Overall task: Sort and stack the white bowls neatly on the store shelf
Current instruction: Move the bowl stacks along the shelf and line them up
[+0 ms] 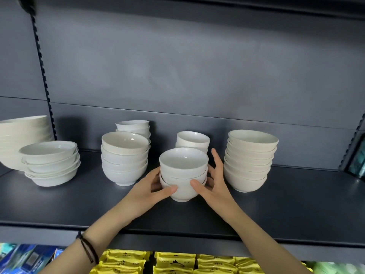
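Note:
A short stack of small white bowls (183, 171) stands at the middle of the dark shelf (79, 204). My left hand (154, 188) grips its left side, thumb across the front. My right hand (211, 180) holds the right side, thumb on the front and fingers reaching up behind. Just behind this stack stands another small stack (192, 140). To the right is a taller bowl stack (249, 159). Left of centre is a stack of rounder bowls (124, 157) with a further stack (134, 126) behind it.
A pile of shallow wide bowls (52, 163) sits at the left, and large cream bowls (21, 135) stand behind it at the frame's edge. Yellow packets (173, 262) fill the shelf below. A slotted upright (42, 72) runs up the back panel.

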{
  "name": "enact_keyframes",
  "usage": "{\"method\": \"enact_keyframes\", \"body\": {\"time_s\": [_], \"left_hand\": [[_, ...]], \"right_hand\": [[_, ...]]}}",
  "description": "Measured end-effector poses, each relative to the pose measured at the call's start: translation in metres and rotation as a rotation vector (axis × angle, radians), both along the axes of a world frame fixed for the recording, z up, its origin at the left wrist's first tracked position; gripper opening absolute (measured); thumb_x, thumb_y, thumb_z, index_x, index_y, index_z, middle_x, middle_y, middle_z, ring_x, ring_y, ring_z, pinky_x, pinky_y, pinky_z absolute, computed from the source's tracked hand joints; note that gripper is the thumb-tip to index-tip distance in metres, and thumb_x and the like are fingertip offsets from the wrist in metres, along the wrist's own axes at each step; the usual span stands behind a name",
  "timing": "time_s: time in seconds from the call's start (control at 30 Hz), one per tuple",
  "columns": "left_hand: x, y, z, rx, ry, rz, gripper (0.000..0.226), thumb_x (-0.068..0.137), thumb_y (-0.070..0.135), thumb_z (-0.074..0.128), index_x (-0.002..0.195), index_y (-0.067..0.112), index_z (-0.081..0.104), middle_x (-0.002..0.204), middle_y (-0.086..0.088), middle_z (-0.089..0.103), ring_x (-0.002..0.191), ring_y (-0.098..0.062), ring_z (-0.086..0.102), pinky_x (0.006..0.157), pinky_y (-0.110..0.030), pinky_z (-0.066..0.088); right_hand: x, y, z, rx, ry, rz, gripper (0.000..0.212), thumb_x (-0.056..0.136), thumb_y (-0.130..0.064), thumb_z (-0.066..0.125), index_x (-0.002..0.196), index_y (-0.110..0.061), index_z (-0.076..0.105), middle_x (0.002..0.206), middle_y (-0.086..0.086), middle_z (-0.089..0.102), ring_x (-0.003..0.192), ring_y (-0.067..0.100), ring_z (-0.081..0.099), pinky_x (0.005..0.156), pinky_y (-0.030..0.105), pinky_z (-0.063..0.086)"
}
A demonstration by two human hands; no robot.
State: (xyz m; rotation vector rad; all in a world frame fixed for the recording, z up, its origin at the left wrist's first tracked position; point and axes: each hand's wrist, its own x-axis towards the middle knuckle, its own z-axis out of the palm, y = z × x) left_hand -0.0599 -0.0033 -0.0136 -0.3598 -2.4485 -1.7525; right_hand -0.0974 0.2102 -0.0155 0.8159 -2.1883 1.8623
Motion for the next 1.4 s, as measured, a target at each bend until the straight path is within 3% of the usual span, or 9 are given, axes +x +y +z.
{"method": "enact_keyframes", "body": {"time_s": [0.1, 0.17, 0.3, 0.47, 0.63, 0.93, 1.13, 1.3, 1.4], "left_hand": [[0.017, -0.026, -0.003, 0.012, 0.233, 0.462, 0.016, 0.08, 0.022, 0.076, 0.087, 0.037, 0.072, 0.087, 0.017, 0.073, 0.083, 0.004, 0.065, 0.082, -0.011, 0.049], [0.021, -0.047, 0.0, 0.066, 0.397, 0.722, 0.016, 0.073, 0.028, 0.076, 0.084, 0.034, 0.066, 0.092, 0.008, 0.067, 0.082, -0.012, 0.062, 0.077, -0.02, 0.049], [-0.003, -0.073, 0.003, -0.042, 0.457, 0.858, 0.09, 0.051, 0.042, 0.086, 0.127, 0.016, 0.045, 0.125, -0.001, 0.039, 0.121, -0.027, 0.038, 0.099, -0.034, 0.039], [-0.026, -0.073, 0.007, -0.04, 0.421, 0.741, 0.123, 0.037, 0.066, 0.07, 0.143, 0.021, 0.029, 0.145, -0.003, 0.03, 0.136, -0.023, 0.025, 0.111, -0.032, 0.024], [-0.034, -0.076, 0.01, 0.06, 0.468, 0.61, 0.104, 0.041, 0.057, 0.079, 0.13, 0.04, 0.027, 0.136, 0.013, 0.034, 0.131, -0.016, 0.036, 0.106, -0.03, 0.032], [-0.035, -0.078, 0.021, 0.209, 0.377, 0.593, 0.08, 0.048, 0.062, 0.075, 0.106, 0.026, 0.033, 0.116, 0.005, 0.042, 0.116, -0.017, 0.046, 0.097, -0.034, 0.043], [-0.027, -0.087, 0.037, 0.096, 0.306, 0.602, 0.069, 0.045, 0.065, 0.075, 0.089, 0.021, 0.045, 0.088, 0.011, 0.052, 0.086, -0.014, 0.053, 0.071, -0.028, 0.042], [-0.025, -0.108, 0.056, -0.22, 0.24, 0.483, 0.023, 0.067, 0.043, 0.084, 0.077, 0.032, 0.066, 0.108, 0.011, 0.065, 0.141, -0.015, 0.031, 0.109, -0.034, 0.031], [-0.018, -0.121, 0.065, -0.194, 0.199, 0.355, 0.023, 0.061, 0.051, 0.078, 0.075, 0.034, 0.072, 0.084, 0.013, 0.069, 0.11, -0.014, 0.057, 0.105, -0.036, 0.037]], "right_hand": [[-0.002, 0.0, -0.002, 0.05, 0.031, 0.017, 0.089, 0.074, -0.033, 0.082, 0.135, -0.062, 0.024, 0.143, -0.019, 0.043, 0.13, 0.001, 0.045, 0.102, 0.027, 0.048], [-0.004, -0.001, -0.002, 0.037, 0.019, 0.005, 0.086, 0.068, -0.037, 0.083, 0.132, -0.057, 0.03, 0.139, -0.014, 0.048, 0.127, 0.007, 0.05, 0.102, 0.035, 0.05], [-0.005, -0.007, -0.004, 0.029, 0.014, -0.024, 0.083, 0.062, -0.04, 0.083, 0.127, -0.049, 0.032, 0.134, -0.008, 0.053, 0.121, 0.014, 0.055, 0.098, 0.042, 0.052], [-0.007, -0.011, -0.004, 0.045, 0.013, -0.032, 0.083, 0.061, -0.044, 0.082, 0.126, -0.051, 0.031, 0.134, -0.009, 0.052, 0.12, 0.012, 0.055, 0.098, 0.039, 0.053], [-0.008, -0.012, -0.006, 0.029, 0.02, -0.032, 0.081, 0.065, -0.037, 0.086, 0.122, -0.057, 0.031, 0.131, -0.015, 0.053, 0.118, 0.006, 0.056, 0.094, 0.029, 0.053], [-0.008, -0.014, -0.007, 0.019, 0.018, -0.032, 0.081, 0.067, -0.033, 0.084, 0.122, -0.058, 0.03, 0.129, -0.021, 0.052, 0.116, 0.0, 0.055, 0.09, 0.022, 0.052], [-0.01, -0.013, -0.008, 0.032, 0.028, -0.039, 0.083, 0.073, -0.024, 0.083, 0.125, -0.059, 0.028, 0.131, -0.023, 0.05, 0.119, 0.001, 0.053, 0.092, 0.023, 0.052], [-0.01, -0.015, -0.007, 0.038, 0.03, -0.047, 0.083, 0.072, -0.027, 0.083, 0.124, -0.06, 0.028, 0.125, -0.033, 0.049, 0.119, -0.002, 0.052, 0.091, 0.021, 0.052], [-0.008, -0.015, -0.006, 0.034, 0.026, -0.046, 0.083, 0.071, -0.029, 0.082, 0.125, -0.059, 0.027, 0.128, -0.029, 0.048, 0.119, -0.002, 0.052, 0.088, 0.018, 0.051]]}}
